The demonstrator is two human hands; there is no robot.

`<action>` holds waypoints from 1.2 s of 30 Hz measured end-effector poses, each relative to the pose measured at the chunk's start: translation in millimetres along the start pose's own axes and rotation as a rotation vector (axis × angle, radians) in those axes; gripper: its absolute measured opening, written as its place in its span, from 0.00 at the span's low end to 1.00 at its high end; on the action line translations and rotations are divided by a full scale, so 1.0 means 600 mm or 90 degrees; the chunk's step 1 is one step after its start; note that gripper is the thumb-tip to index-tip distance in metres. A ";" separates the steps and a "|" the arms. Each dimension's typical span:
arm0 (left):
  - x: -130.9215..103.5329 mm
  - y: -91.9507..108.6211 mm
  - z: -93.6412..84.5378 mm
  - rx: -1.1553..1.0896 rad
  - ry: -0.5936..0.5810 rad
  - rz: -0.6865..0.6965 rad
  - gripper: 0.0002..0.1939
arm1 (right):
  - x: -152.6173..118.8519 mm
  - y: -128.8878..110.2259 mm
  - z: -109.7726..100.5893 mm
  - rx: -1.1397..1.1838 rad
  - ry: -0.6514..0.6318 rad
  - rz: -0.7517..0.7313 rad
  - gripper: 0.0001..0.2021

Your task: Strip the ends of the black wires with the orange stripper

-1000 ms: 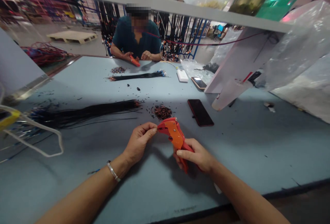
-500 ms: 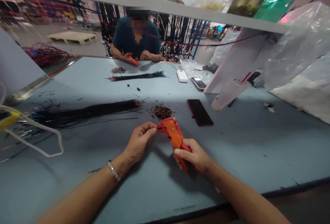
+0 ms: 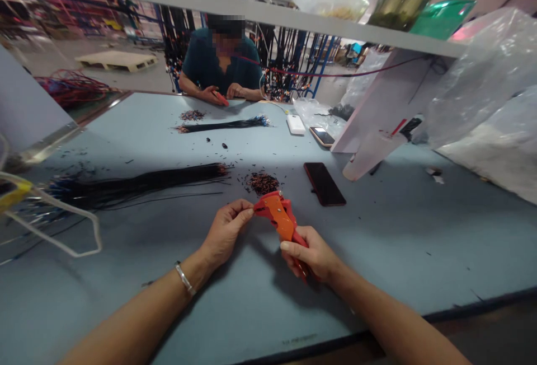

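My right hand (image 3: 308, 253) is wrapped around the handles of a red and orange wire stripper (image 3: 279, 214), whose head points up and to the left. Thumb and forefinger of my left hand (image 3: 229, 228) pinch together right at the stripper's jaws. A thin wire seems to be held there, almost wholly hidden by the fingers; a small dark end (image 3: 147, 284) shows beside my left forearm. Just beyond the stripper's head lies a pile of short black and copper-coloured offcuts (image 3: 263, 182). A bundle of long black wires (image 3: 155, 183) stretches across the table to the left.
A dark phone (image 3: 324, 184) lies right of the offcuts, near a plastic cup (image 3: 373, 155) leaning by the shelf support. Opposite, a co-worker (image 3: 222, 65) holds a red tool beside another wire bundle (image 3: 222, 125). A white looped cord (image 3: 94, 225) hangs at the left.
The stripper has shifted very slightly left, and its handles look a little closer together. The wire end by my left forearm shows less than before. Otherwise both hands keep their places.
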State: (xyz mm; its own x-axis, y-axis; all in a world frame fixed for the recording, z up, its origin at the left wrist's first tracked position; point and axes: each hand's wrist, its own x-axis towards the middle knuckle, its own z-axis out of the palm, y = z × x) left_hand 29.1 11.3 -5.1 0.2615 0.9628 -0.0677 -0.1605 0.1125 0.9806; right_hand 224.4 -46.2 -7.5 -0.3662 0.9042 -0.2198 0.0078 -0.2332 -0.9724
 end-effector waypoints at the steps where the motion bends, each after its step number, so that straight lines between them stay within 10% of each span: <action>1: 0.000 0.000 0.000 0.001 0.001 -0.002 0.11 | 0.001 0.001 -0.001 0.006 -0.007 0.001 0.22; 36: 0.002 -0.001 -0.003 0.016 0.057 -0.009 0.12 | -0.003 -0.011 -0.021 0.234 -0.068 0.029 0.16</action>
State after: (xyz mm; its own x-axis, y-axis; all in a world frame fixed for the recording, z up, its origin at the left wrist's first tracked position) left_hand 28.0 12.6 -6.2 0.1767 0.9795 -0.0968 -0.1326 0.1211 0.9837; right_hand 236.9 -41.7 -1.6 -0.4682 0.8523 -0.2332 -0.3016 -0.4022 -0.8644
